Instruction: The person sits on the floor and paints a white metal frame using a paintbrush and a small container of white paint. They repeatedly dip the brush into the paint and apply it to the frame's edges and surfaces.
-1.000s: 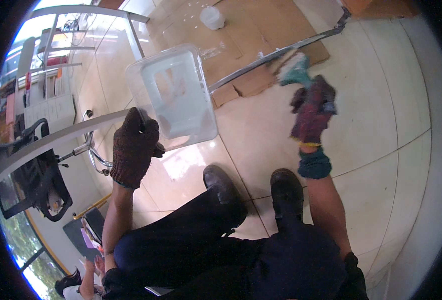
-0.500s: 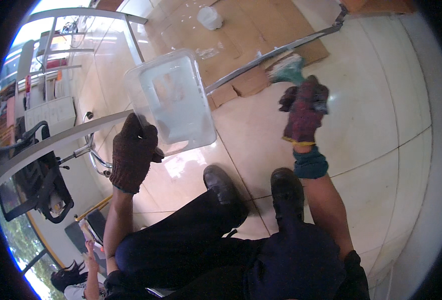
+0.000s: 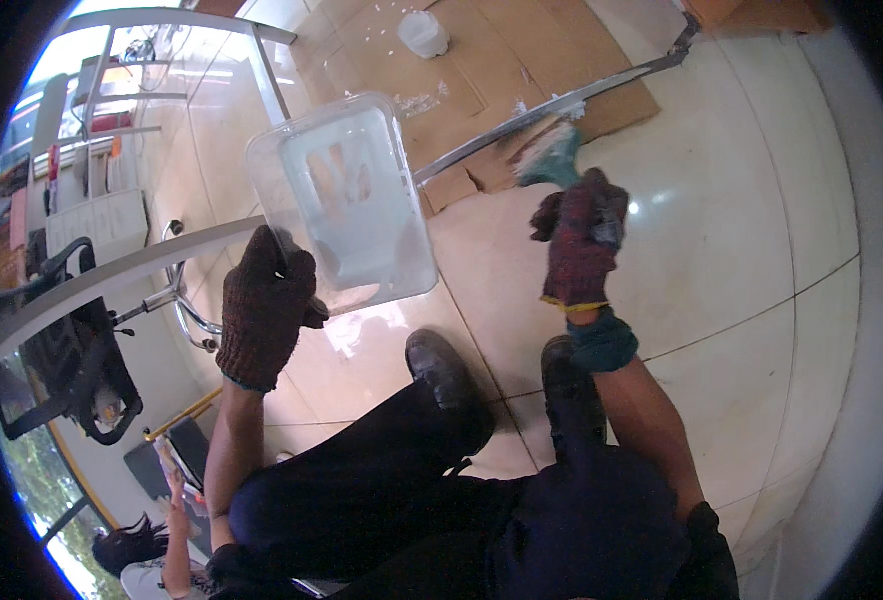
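container [image 3: 417,242], clear and rectangular, is up ahead of you, left of centre, with a pale, wet-looking layer [image 3: 365,235] inside and a few streaks on its bottom where a tan colour shows. your left hand [image 3: 267,300], in a dark knit glove, pinches the container's near left side, thumb and fingers pressed together on its edge. your right hand [image 3: 584,240], in a dark red glove with a yellow hem, is closed around the handle of a brush [image 3: 554,163]. the brush's teal part sticks out past your fingers, and its whitish bristles point up and left, over the torn cardboard [image 3: 497,60] just beside the long grey bar [image 3: 512,125]; you cannot tell whether they touch that bar. a white tub [image 3: 423,35] sits farther off on the cardboard, near some white spots. below your hands, your dark shoes [image 3: 444,368] rest on glossy floor tiles [image 3: 722,250], the right one partly behind your wrist. to your left are a black chair [image 3: 82,370] and, lower down, another person [image 3: 147,572].
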`<state>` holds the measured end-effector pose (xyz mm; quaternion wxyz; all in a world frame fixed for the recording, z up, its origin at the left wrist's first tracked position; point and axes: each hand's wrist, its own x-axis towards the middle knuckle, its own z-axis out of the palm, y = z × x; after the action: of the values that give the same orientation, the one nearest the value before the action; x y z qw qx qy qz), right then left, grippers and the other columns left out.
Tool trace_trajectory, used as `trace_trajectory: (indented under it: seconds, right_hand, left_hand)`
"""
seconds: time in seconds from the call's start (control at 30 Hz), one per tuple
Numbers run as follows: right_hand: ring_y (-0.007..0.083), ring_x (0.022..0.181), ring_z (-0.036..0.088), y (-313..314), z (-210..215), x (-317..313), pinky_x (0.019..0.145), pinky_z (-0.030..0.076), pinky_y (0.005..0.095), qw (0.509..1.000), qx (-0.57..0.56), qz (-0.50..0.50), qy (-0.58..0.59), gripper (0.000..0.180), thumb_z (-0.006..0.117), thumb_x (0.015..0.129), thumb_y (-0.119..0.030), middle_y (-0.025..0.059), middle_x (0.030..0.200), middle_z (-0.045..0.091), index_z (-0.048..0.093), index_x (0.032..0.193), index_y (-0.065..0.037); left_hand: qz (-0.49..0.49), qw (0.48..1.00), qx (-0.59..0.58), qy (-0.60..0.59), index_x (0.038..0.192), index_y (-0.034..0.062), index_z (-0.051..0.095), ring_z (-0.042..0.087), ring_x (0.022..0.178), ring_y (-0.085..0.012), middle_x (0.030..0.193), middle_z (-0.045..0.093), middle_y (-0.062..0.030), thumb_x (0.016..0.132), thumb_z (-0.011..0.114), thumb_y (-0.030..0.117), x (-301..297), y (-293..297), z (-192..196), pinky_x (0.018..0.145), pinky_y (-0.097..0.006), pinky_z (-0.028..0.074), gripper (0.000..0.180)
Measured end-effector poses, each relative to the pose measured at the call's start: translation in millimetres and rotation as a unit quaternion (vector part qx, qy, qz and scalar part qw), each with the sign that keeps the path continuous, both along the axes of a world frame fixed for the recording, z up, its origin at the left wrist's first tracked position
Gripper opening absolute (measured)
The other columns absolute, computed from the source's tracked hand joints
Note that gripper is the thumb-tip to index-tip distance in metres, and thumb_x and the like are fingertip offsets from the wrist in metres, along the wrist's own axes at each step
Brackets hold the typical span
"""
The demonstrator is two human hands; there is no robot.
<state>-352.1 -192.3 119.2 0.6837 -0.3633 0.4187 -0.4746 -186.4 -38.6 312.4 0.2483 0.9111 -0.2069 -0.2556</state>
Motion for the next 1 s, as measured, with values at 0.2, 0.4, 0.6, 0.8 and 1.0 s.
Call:
trace_trajectory:
  seconds: [0.2, 0.4, 0.6, 0.8, 1.0]
  right_hand:
    - [0.0113, 0.049, 0.054, 20.6, 13.1, 7.3, 0.043, 0.045, 0.0228, 0.994, 0.085, 0.057, -0.04, 0.023, 0.058, 0.092, -0.021, 0.0051, 0.067, 0.057, 0.045, 0.108, -0.011]
    - [0.0117, 0.05, 0.056, -18.4, 9.7, -4.4, 0.042, 0.046, 0.0238, 0.999, 0.045, -0.014, 0.001, 0.021, 0.056, 0.093, -0.026, 0.0057, 0.067, 0.057, 0.043, 0.1, -0.011]
    - [0.0124, 0.052, 0.056, 15.1, 10.5, 7.9, 0.044, 0.047, 0.0252, 0.997, 0.033, 0.061, -0.022, 0.026, 0.056, 0.092, -0.017, 0.0063, 0.07, 0.057, 0.042, 0.112, -0.008]
    - [0.0123, 0.051, 0.055, 8.6, 20.5, -4.1, 0.042, 0.046, 0.0241, 0.997, 0.079, 0.023, 0.001, 0.026, 0.056, 0.093, -0.023, 0.0054, 0.067, 0.058, 0.041, 0.109, -0.009]
    - [0.0111, 0.054, 0.056, 31.6, 9.8, 17.2, 0.047, 0.049, 0.0235, 0.994, 0.056, 0.085, -0.036, 0.03, 0.058, 0.091, -0.019, 0.0049, 0.071, 0.058, 0.041, 0.112, -0.008]
  left_hand:
    - [-0.005, 1.0, -0.009, -0.006, 0.092, 0.0007, 0.05, 0.06, 0.051, -0.0141, 0.067, 0.055, -0.007, 0.09, 0.052, 0.011, -0.9, 2.3, 4.2, 0.043, -0.026, 0.051, 0.011]
    - [0.01, 1.0, 0.006, -0.003, 0.093, -0.0023, 0.05, 0.062, 0.052, -0.0161, 0.068, 0.057, -0.0098, 0.089, 0.052, 0.009, -2.9, 4.7, 6.3, 0.043, -0.027, 0.052, 0.012]
    - [0.0, 1.0, 0.01, -0.004, 0.094, 0.0059, 0.051, 0.056, 0.05, -0.0103, 0.067, 0.054, -0.0029, 0.092, 0.051, 0.013, -4.0, -1.0, 7.8, 0.042, -0.023, 0.049, 0.007]
    - [0.003, 1.0, 0.001, -0.009, 0.093, 0.0053, 0.05, 0.056, 0.05, -0.0104, 0.068, 0.054, -0.0028, 0.091, 0.053, 0.012, -1.0, 3.5, 7.8, 0.042, -0.024, 0.049, 0.007]
    - [0.003, 1.0, -0.001, -0.014, 0.091, 0.0006, 0.049, 0.062, 0.052, -0.0161, 0.069, 0.056, -0.009, 0.089, 0.053, 0.011, -1.1, 4.2, 9.5, 0.043, -0.027, 0.052, 0.011]
